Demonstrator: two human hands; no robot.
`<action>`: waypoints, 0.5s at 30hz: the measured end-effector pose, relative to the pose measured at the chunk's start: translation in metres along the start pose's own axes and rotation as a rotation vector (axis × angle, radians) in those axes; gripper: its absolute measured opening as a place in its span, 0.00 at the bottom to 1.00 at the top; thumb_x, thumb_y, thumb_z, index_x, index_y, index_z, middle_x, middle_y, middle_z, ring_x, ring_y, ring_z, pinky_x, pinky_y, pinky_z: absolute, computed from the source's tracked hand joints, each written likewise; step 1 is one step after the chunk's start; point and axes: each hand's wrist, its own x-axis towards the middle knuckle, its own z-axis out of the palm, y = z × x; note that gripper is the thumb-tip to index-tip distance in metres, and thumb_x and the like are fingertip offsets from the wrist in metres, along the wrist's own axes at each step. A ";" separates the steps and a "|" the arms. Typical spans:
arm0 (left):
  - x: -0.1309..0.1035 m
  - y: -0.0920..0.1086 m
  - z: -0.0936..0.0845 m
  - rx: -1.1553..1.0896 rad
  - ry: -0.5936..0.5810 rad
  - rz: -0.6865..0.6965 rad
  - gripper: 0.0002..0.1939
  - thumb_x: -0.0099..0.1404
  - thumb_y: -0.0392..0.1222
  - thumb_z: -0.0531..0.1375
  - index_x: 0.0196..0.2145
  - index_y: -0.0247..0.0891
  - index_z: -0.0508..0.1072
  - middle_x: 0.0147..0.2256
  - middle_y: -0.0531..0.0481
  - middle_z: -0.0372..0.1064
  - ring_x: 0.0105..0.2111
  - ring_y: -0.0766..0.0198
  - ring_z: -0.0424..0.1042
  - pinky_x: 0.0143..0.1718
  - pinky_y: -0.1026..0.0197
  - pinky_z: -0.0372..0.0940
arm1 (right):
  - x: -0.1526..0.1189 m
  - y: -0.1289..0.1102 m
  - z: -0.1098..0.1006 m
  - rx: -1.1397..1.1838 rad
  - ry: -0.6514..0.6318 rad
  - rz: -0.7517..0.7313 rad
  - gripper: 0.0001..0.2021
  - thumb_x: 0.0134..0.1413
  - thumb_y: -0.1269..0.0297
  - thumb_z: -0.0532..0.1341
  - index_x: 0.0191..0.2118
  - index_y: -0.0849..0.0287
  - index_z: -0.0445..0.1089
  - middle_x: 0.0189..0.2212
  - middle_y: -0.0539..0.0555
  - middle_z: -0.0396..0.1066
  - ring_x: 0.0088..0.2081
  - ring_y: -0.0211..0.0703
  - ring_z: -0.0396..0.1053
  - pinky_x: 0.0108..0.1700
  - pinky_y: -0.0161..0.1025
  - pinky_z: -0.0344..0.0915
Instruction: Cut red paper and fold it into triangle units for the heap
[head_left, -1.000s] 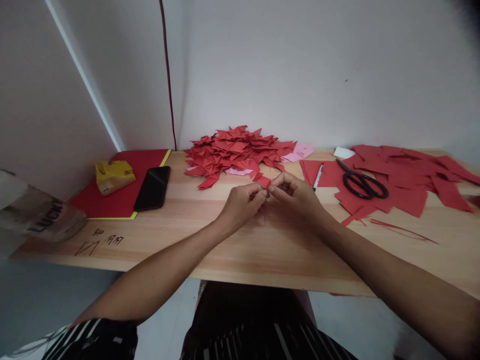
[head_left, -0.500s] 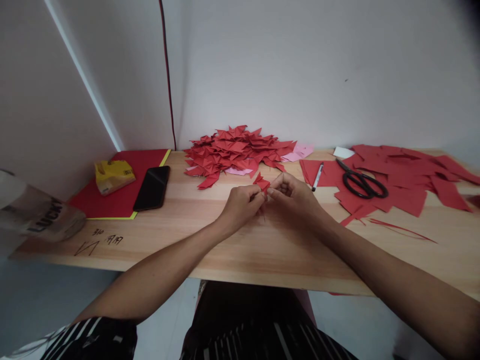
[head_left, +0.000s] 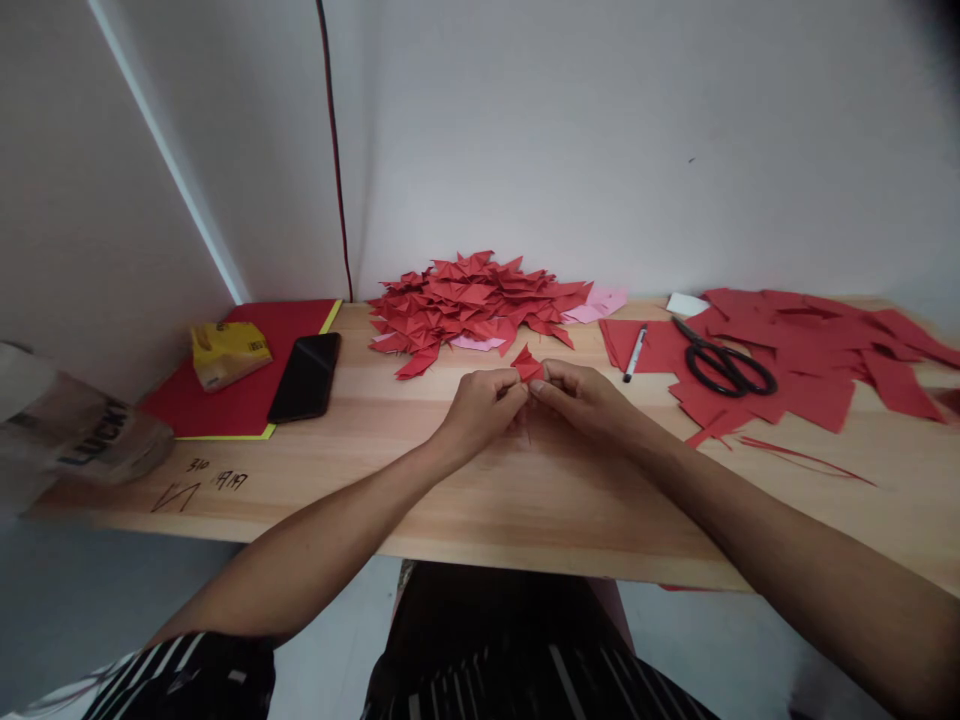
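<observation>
Between my hands, above the middle of the table, is a small folded red paper piece (head_left: 528, 365). My left hand (head_left: 486, 402) pinches its left side between thumb and bent fingers. On the other side, my right hand (head_left: 576, 393) grips the paper's right edge with thumb and forefinger. Part of the paper is hidden behind the fingers. Just beyond my hands lies a heap of pointed folded red paper pieces (head_left: 476, 295), with some pink paper (head_left: 598, 304) at its edge.
To the right, black-handled scissors (head_left: 726, 368) and a marker (head_left: 636, 354) lie on flat red paper sheets (head_left: 802, 375). At left are a black phone (head_left: 306, 376), a yellow tissue pack (head_left: 227, 354) on a red folder (head_left: 292, 315), and a cup marked LUCKY (head_left: 97, 425).
My right hand has lowered slightly, and its fingers have closed in on the folded paper's right edge. My left hand keeps its pinch in nearly the same spot.
</observation>
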 end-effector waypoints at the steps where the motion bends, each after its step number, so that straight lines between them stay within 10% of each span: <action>1: 0.000 0.000 0.000 -0.002 -0.006 -0.005 0.14 0.62 0.39 0.52 0.20 0.37 0.66 0.19 0.54 0.67 0.22 0.69 0.66 0.26 0.68 0.60 | 0.000 0.001 -0.001 0.031 -0.020 0.007 0.14 0.60 0.56 0.56 0.26 0.56 0.60 0.22 0.46 0.60 0.25 0.36 0.58 0.29 0.35 0.56; 15: 0.000 0.004 -0.002 0.017 0.011 0.020 0.14 0.60 0.36 0.53 0.17 0.36 0.64 0.16 0.55 0.64 0.20 0.70 0.62 0.26 0.67 0.55 | 0.000 0.004 -0.004 0.117 -0.020 0.203 0.14 0.57 0.53 0.58 0.27 0.57 0.63 0.20 0.46 0.62 0.21 0.35 0.56 0.24 0.34 0.52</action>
